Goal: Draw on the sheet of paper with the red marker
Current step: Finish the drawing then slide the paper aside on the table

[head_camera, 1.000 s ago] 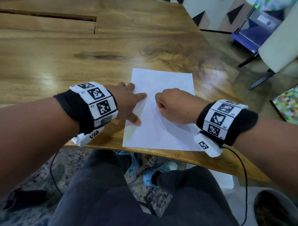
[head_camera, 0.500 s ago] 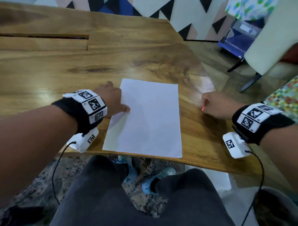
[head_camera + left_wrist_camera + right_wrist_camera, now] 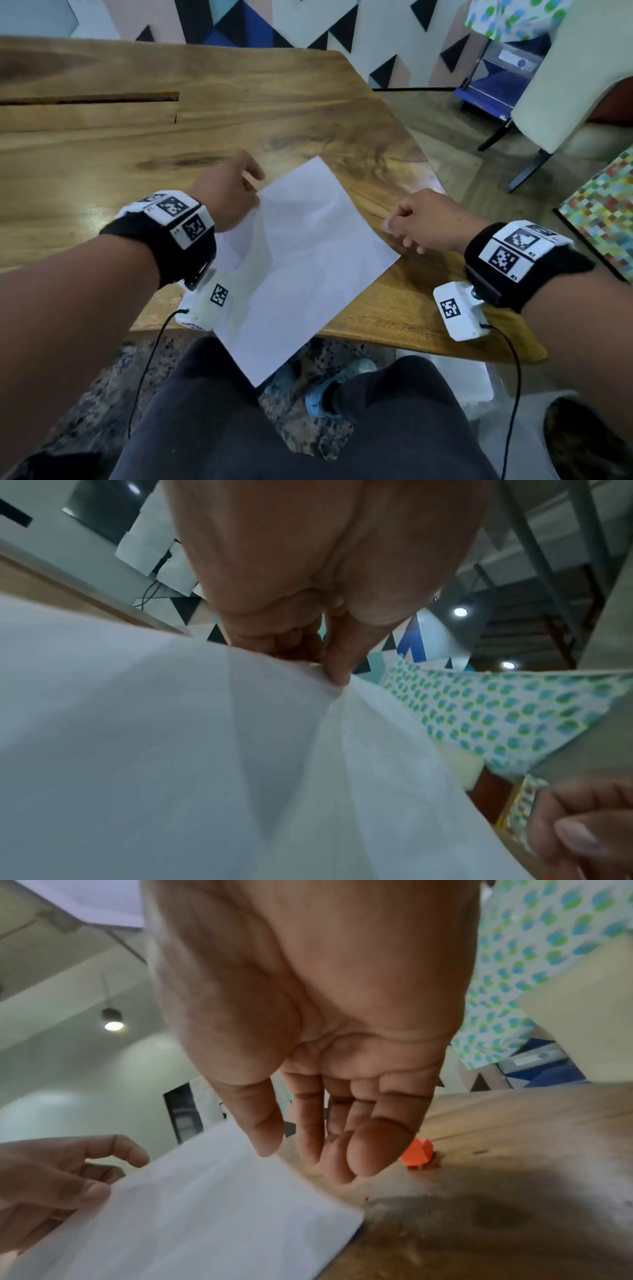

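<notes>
The white sheet of paper lies turned at an angle on the wooden table, one corner hanging over the near edge. My left hand pinches its left edge and lifts that side. My right hand hovers at the sheet's right edge with relaxed fingers and holds nothing. In the right wrist view a small red-orange object, apparently the red marker seen end-on, lies on the table just beyond those fingers. My right hand hides it in the head view.
A long slot cuts the tabletop at the back left. Right of the table stand a pale chair, a blue rack and a multicoloured mat. My knees sit below the near table edge.
My left hand went from pressing the sheet to pinching and lifting its edge, and the sheet turned. My right hand left the sheet, moved right and no longer holds the marker.
</notes>
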The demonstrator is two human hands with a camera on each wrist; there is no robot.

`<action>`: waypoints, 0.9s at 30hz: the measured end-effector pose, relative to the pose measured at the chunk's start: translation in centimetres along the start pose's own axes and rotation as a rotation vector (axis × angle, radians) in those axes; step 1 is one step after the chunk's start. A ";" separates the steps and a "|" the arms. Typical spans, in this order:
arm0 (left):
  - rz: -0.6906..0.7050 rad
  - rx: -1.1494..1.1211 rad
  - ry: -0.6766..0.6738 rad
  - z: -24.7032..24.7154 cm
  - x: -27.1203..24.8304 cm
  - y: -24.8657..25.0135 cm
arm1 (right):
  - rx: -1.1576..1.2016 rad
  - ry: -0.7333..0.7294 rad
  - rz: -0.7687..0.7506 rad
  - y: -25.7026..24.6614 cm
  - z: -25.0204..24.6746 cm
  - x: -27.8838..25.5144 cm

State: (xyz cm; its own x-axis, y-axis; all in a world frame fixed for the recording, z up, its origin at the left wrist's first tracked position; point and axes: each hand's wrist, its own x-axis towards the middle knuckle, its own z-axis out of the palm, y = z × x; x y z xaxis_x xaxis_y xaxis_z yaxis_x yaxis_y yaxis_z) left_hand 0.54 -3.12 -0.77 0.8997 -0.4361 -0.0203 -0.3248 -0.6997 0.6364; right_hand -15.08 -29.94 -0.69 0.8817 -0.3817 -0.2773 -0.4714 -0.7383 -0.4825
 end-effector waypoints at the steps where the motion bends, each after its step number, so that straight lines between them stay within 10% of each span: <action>1: -0.004 -0.078 0.023 -0.3 0.1 0.2 | 0.061 0.003 0.010 0.0 -0.1 -0.1; 6: 0.023 -0.506 0.032 -1.2 0.5 1.6 | 0.294 0.154 0.077 0.5 -0.2 -0.2; 11: 0.101 -0.786 0.013 -1.7 0.0 4.0 | 1.014 -0.074 0.074 -0.2 -1.1 -0.7; 23: 0.286 -0.990 0.244 -4.1 -0.2 9.0 | 0.652 0.579 -0.417 -5.9 -8.7 -3.1; 27: 0.256 -0.955 0.223 -2.1 -0.9 8.4 | 0.569 0.583 -0.378 -4.6 -6.1 -2.8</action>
State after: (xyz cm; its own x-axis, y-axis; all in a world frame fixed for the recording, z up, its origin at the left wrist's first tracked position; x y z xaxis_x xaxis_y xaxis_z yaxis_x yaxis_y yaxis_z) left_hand -2.34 -7.38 6.19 0.9012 -0.3260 0.2857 -0.2343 0.1884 0.9537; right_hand -15.23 -28.85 7.41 0.7774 -0.5053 0.3745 0.0503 -0.5436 -0.8378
